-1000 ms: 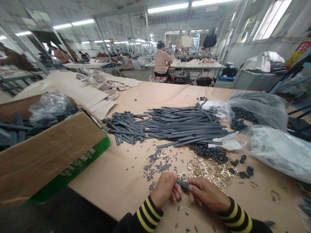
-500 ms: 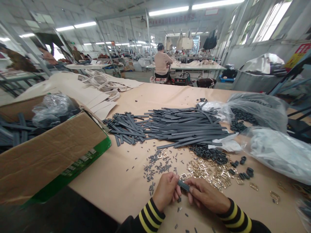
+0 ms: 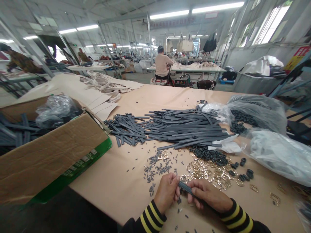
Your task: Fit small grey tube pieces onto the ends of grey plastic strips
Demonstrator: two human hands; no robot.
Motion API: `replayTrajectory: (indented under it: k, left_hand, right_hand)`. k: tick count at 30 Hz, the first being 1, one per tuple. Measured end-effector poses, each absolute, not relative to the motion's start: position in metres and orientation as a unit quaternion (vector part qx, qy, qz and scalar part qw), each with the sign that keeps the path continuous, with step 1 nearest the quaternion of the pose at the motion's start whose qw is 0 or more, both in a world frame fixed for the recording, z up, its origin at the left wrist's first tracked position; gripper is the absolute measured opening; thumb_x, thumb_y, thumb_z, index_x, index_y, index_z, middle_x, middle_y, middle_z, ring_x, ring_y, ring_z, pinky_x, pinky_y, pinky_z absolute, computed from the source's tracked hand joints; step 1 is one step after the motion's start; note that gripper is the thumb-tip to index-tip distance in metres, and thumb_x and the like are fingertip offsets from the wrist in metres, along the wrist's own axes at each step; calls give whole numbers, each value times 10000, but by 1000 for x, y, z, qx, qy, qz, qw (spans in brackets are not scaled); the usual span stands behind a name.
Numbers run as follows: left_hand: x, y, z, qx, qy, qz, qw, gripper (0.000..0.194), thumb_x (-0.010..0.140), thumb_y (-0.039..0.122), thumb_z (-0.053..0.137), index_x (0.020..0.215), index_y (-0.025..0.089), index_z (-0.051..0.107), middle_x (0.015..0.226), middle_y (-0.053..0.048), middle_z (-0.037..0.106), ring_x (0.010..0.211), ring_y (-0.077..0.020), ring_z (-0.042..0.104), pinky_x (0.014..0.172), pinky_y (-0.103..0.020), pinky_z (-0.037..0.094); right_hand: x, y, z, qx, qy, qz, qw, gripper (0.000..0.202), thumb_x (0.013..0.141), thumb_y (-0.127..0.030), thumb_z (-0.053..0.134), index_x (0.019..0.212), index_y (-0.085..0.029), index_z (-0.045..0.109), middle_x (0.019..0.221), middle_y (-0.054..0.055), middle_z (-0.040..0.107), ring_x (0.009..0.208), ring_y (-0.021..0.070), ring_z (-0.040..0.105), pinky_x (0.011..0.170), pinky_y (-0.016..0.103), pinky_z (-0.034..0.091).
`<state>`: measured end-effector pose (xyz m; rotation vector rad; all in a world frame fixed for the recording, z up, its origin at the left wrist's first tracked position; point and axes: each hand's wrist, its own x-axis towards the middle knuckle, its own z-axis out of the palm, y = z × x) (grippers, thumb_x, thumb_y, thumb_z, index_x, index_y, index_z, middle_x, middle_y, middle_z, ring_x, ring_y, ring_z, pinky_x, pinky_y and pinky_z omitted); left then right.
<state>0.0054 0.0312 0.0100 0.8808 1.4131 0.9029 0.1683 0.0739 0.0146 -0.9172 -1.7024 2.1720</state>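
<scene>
Between my hands is a dark grey strap (image 3: 186, 187), slanting down to the right. My left hand (image 3: 168, 188) pinches its upper left end, and the fingers hide that tip. Fingers and thumb of my right hand (image 3: 206, 193) close around the strap farther down. Just beyond them lie loose gold rectangular buckles (image 3: 206, 173) and a heap of small dark strap loops (image 3: 210, 155). Short dark cut pieces (image 3: 160, 163) are scattered to the left of the buckles. Long grey straps (image 3: 184, 127) form a pile behind, and shorter straps with buckles (image 3: 127, 127) lie to its left.
A cardboard box (image 3: 55, 145) holding straps and clear plastic stands at the left table edge. Pale fabric pieces (image 3: 89, 94) lie behind it. Plastic bags (image 3: 274, 152) cover the right side. A person (image 3: 162, 63) sits at a farther table.
My right hand has shifted slightly right and down along the strap, so more of the strap shows between my hands. My left hand stays nearly in place.
</scene>
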Motion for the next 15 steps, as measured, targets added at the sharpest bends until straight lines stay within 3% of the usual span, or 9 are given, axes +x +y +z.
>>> replayTrajectory:
  k: [8, 15]
  left_hand:
    - [13, 29, -2, 428, 614, 431, 504, 160, 788, 339, 436, 796, 189, 382, 431, 104, 415, 309, -51, 340, 318, -145, 247]
    - [12, 13, 8, 572, 577, 400, 423, 244, 858, 297, 339, 770, 163, 523, 610, 5, 564, 563, -94, 510, 563, -200, 391]
  right_hand:
    - [164, 69, 8, -297, -613, 712, 172, 217, 802, -377, 491, 795, -161, 474, 646, 4, 640, 387, 37, 424, 381, 151, 289]
    - [159, 68, 6, -304, -610, 707, 189, 205, 802, -368, 487, 788, -167, 448, 637, -9, 623, 395, 45, 445, 377, 153, 281]
